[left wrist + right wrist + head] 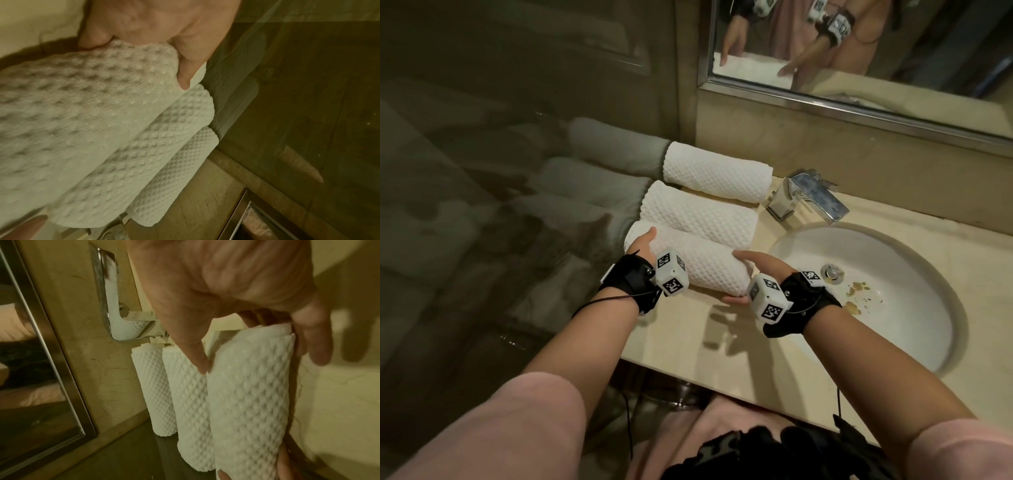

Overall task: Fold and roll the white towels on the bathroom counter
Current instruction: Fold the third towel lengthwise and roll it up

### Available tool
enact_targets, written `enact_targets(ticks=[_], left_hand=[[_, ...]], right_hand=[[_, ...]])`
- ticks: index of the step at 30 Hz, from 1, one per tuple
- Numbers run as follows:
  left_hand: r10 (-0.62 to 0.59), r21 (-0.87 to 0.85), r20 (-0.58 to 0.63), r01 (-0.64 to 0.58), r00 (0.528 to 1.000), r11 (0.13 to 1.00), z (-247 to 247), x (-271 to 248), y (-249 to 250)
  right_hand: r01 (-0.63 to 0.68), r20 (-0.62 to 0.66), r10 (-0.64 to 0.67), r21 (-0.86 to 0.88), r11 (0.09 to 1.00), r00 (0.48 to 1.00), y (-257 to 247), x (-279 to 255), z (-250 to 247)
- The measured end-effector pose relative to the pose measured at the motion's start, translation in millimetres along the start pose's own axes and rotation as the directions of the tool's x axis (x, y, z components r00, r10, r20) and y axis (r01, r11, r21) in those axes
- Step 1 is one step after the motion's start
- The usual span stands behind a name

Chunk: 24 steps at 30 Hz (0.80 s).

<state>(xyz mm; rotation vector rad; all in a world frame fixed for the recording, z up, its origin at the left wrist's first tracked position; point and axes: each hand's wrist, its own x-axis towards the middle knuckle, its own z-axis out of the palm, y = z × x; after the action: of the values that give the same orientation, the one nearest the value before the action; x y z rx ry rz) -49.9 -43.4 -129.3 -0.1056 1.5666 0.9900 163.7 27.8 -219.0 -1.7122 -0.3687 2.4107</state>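
Observation:
Three rolled white waffle-weave towels lie side by side on the beige counter, left of the sink. The nearest roll is held at both ends. My left hand grips its left end, thumb on top. My right hand grips its right end, with the thumb on top and the fingers down the near side. This roll touches the middle roll. The far roll lies by the back wall.
An oval white basin with brown stains near its drain sits to the right. A chrome faucet stands behind it, under a framed mirror. A glass partition borders the rolls' left ends. The counter's front edge is near my body.

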Motion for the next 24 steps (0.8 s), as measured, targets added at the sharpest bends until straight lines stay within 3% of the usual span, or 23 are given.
enact_targets(ticks=[9, 14, 20, 24], left_hand=[[0.01, -0.027, 0.094, -0.007, 0.996, 1.0, 18.7, 24.8, 21.0], [-0.011, 0.038, 0.061, 0.008, 0.998, 0.999, 22.8, 47.9, 32.9], [-0.02, 0.044, 0.06, 0.017, 0.998, 0.999, 30.8, 76.7, 45.7], [-0.014, 0.039, 0.061, 0.012, 0.998, 0.999, 31.0, 89.4, 49.4]], right_hand=[[0.089, -0.081, -0.092, -0.035, 0.995, 0.992, -35.4, 4.3, 16.3], [0.112, -0.126, -0.133, -0.158, 0.981, 0.983, -52.3, 19.3, 10.4], [0.132, -0.167, -0.175, -0.24, 0.962, 0.97, -76.0, 72.5, -20.7], [0.133, -0.162, -0.181, -0.27, 0.954, 0.97, -82.8, 69.3, -20.3]])
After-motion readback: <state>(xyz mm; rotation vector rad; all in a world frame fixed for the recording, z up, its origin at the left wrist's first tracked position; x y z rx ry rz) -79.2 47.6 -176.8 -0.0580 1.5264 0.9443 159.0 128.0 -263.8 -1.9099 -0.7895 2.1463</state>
